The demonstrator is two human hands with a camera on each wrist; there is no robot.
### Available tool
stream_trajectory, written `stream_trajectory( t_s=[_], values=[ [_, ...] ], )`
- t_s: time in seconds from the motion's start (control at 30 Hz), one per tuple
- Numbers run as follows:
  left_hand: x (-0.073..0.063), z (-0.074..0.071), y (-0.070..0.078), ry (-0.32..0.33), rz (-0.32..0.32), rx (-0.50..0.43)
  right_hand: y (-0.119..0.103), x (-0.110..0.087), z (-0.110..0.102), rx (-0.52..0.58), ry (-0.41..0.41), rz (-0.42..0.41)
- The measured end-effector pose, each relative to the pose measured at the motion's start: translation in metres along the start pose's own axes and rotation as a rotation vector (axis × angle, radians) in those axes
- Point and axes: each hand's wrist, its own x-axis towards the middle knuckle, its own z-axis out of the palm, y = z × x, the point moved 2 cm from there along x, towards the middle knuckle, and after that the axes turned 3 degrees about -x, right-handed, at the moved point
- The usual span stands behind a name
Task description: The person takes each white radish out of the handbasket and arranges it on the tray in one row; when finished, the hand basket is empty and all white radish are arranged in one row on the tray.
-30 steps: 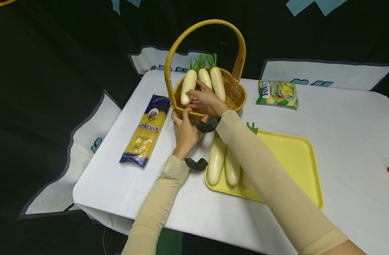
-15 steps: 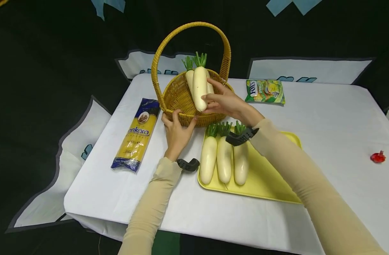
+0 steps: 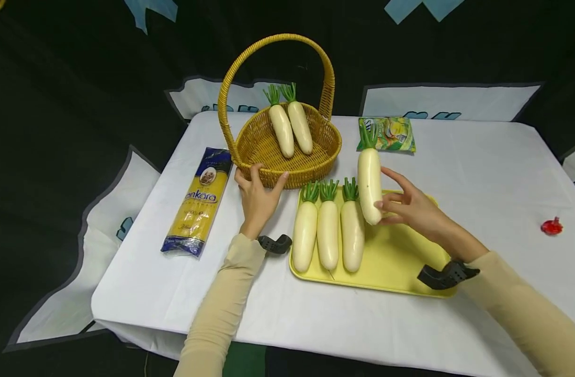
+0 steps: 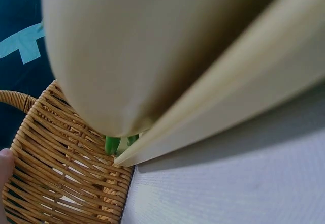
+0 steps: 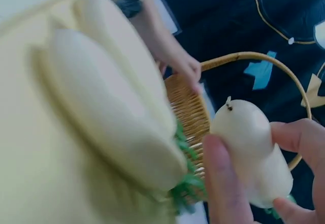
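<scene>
My right hand (image 3: 407, 209) pinches a white radish (image 3: 369, 180) with green stems, held upright above the yellow tray (image 3: 405, 267). In the right wrist view the thumb and fingers press on both sides of that radish (image 5: 249, 142). Three more white radishes (image 3: 328, 235) lie side by side on the tray's left part. My left hand (image 3: 259, 201) grips the near rim of the wicker basket (image 3: 287, 175), its fingertips over the edge. Two radishes (image 3: 281, 131) lean inside the basket. A close, blurred radish (image 4: 117, 51) fills much of the left wrist view and partly hides the basket (image 4: 61, 168).
A long yellow and blue pasta packet (image 3: 198, 201) lies left of the basket. The green candy bag (image 3: 395, 136) sits at the back, partly behind the held radish's stems. A small red object (image 3: 552, 226) rests far right on the white tablecloth (image 3: 494, 183).
My right hand has lifted one radish out of the basket and carried it right and nearer, over the tray. The left hand stays on the basket rim. The head view has shifted slightly.
</scene>
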Motion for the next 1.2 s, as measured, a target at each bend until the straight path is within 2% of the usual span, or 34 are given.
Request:
stream_trajectory(
  t_s=[0.13,0.33,0.57,0.67,0.8,0.9,1.2],
  values=[
    [0.001,0.001,-0.001,-0.006,-0.009,-0.005,0.023,-0.025,0.000,-0.050,0.020,0.079],
    [0.001,0.000,0.001,-0.013,-0.010,0.004,0.046,-0.047,0.013,-0.006,-0.008,0.141],
    [0.001,-0.001,0.001,-0.014,-0.002,0.000,0.052,-0.052,0.022,-0.003,0.004,0.165],
    [0.001,0.000,0.000,-0.017,-0.006,0.003,0.054,-0.053,0.023,-0.085,0.033,0.158],
    [0.001,0.001,0.000,-0.022,-0.016,0.008,0.054,-0.055,0.020,-0.252,0.078,0.150],
    [0.001,0.001,0.000,-0.016,-0.015,0.009,0.051,-0.056,0.017,-0.313,0.098,0.143],
    [0.001,0.000,0.001,-0.011,-0.001,0.013,0.044,-0.055,0.021,-0.296,0.118,0.109]
  ],
)
